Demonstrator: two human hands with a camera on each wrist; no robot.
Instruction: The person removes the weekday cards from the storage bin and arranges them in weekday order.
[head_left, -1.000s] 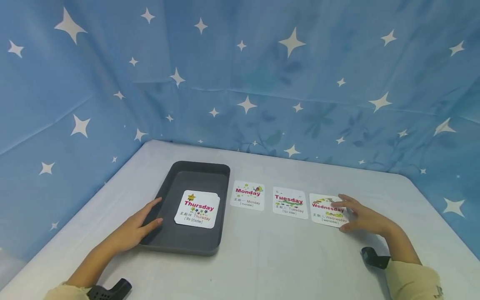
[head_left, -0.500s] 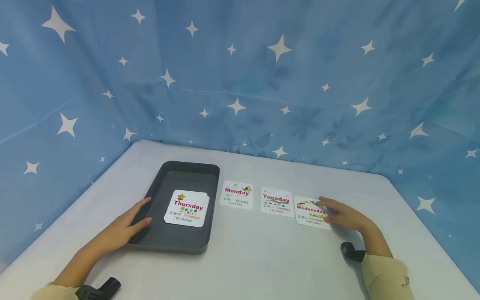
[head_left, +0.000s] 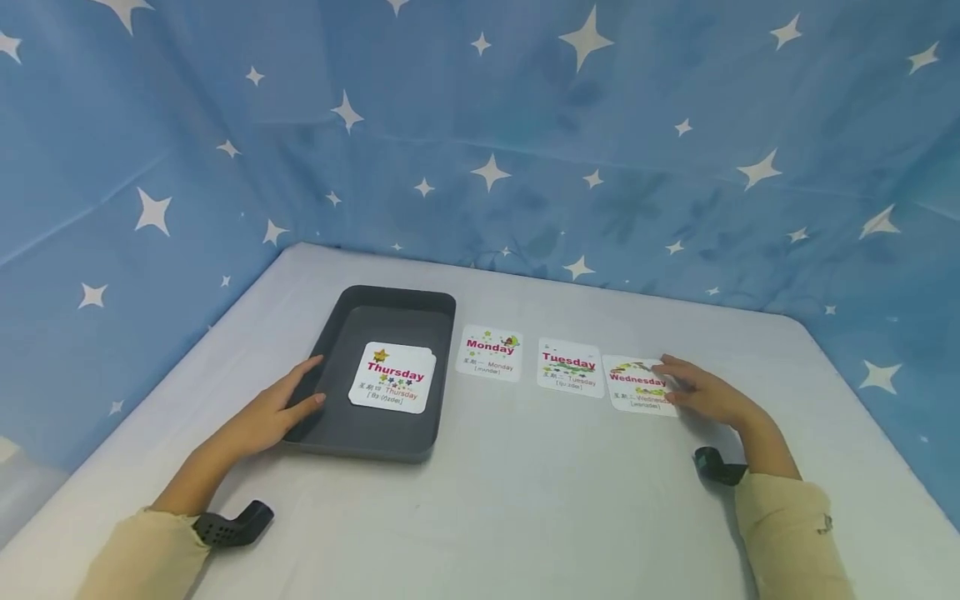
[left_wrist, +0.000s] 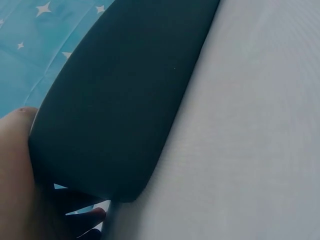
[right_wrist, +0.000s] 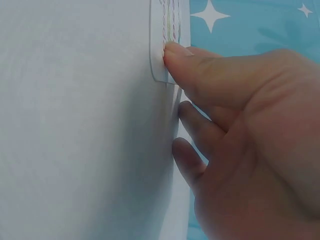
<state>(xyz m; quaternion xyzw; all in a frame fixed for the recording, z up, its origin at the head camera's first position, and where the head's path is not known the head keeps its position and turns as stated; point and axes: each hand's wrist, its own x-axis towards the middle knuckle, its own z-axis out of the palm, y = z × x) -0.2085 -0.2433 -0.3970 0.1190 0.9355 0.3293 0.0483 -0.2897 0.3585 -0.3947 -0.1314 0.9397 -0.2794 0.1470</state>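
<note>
My left hand (head_left: 264, 417) holds the left side of a dark grey rectangular tray (head_left: 367, 433), thumb over its rim and other fingers along the outer wall. Inside the tray lies a Thursday card (head_left: 392, 377), with another card's edge showing beneath it. To the right, a Monday card (head_left: 490, 353), a Tuesday card (head_left: 570, 367) and a Wednesday card (head_left: 633, 385) lie face up in a row. At the Wednesday card's right side, my right hand (head_left: 716, 396) rests thumb and index fingertips on it. The right wrist view shows the thumb pressing that card's corner, other fingers loosely bent.
A white cloth-covered table (head_left: 487, 517) carries the tray and cards. Behind it hangs a blue curtain (head_left: 450, 225) with white stars. Black wrist devices (head_left: 236, 525) sit at both cuffs.
My right hand has slid the Wednesday card slightly left, closer to the Tuesday card. The head view has shifted and tilted down. My left hand stays at the tray.
</note>
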